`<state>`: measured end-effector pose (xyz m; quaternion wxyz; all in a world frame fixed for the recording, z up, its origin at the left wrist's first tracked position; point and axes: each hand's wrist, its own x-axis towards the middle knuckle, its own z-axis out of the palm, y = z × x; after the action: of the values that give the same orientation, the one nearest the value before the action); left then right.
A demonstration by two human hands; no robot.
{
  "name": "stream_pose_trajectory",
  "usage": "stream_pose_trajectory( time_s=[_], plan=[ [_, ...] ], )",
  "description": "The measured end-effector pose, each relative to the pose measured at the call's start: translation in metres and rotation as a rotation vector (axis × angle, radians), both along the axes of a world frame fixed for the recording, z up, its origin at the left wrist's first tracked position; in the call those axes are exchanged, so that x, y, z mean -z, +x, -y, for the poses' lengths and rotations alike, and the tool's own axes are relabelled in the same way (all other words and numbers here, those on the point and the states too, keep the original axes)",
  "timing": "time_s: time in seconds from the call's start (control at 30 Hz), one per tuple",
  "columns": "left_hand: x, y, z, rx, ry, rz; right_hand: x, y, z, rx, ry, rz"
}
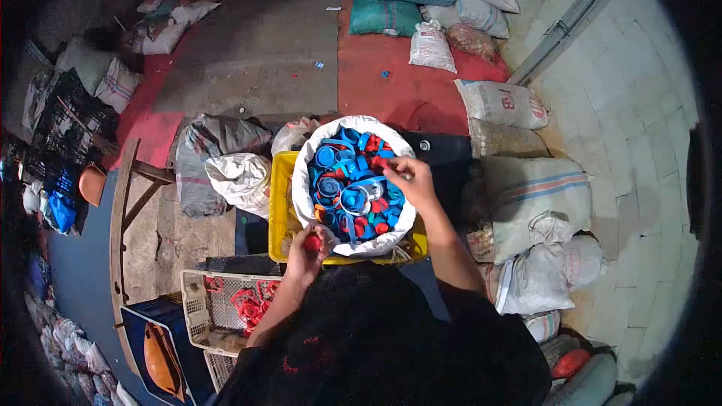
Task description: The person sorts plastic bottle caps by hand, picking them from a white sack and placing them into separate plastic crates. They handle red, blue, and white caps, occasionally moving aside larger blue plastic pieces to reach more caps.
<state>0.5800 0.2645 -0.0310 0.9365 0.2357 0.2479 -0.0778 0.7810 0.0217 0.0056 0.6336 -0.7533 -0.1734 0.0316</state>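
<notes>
A white sack with its rim rolled down stands in front of me, full of blue and red plastic caps and rings. It sits in a yellow crate. My left hand is at the sack's near left edge, its fingers closed on a red cap. Over the right side of the sack, my right hand pinches a small red piece, probably a cap, partly covered by the fingers.
At the lower left, a cream plastic basket holds red rings. A white sack lies left of the yellow crate. Filled sacks are piled along the right wall. A wooden frame stands at left.
</notes>
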Motion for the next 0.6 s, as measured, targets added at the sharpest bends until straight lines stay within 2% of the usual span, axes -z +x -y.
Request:
stream_pose_trajectory(
  time_s=[0.1, 0.13, 0.17, 0.23, 0.33, 0.37, 0.43, 0.47, 0.57, 0.6],
  plan=[
    [-0.006, 0.006, 0.007, 0.052, -0.026, 0.081, 0.013, -0.028, 0.002, -0.055, 0.456, -0.508],
    [-0.014, 0.01, 0.011, 0.054, -0.041, 0.078, -0.005, -0.042, -0.003, -0.123, 0.666, -0.629],
    [-0.019, 0.013, 0.014, 0.057, -0.057, 0.074, -0.008, -0.051, -0.006, -0.214, 0.767, -0.622],
    [-0.019, 0.02, 0.016, 0.138, -0.092, 0.086, -0.027, -0.067, -0.012, -0.238, 0.733, -0.607],
    [-0.022, 0.025, 0.025, 0.237, -0.098, 0.076, -0.027, -0.081, -0.011, -0.248, 0.449, -0.54],
    [-0.021, 0.024, 0.026, 0.254, -0.116, 0.055, -0.031, -0.088, -0.008, -0.27, 0.203, -0.446],
    [-0.019, 0.023, 0.031, 0.287, -0.154, 0.012, -0.038, -0.097, -0.017, -0.417, 0.079, -0.042],
    [-0.012, 0.021, 0.034, 0.24, -0.195, -0.046, -0.033, -0.106, -0.021, -0.412, 0.0, 0.071],
    [0.001, 0.016, 0.035, 0.283, -0.135, 0.037, -0.024, -0.116, -0.027, -0.499, -0.321, 0.444],
    [-0.019, 0.017, 0.038, 0.238, -0.067, -0.115, -0.026, -0.117, -0.029, -0.474, -0.271, 0.387]
  ],
)
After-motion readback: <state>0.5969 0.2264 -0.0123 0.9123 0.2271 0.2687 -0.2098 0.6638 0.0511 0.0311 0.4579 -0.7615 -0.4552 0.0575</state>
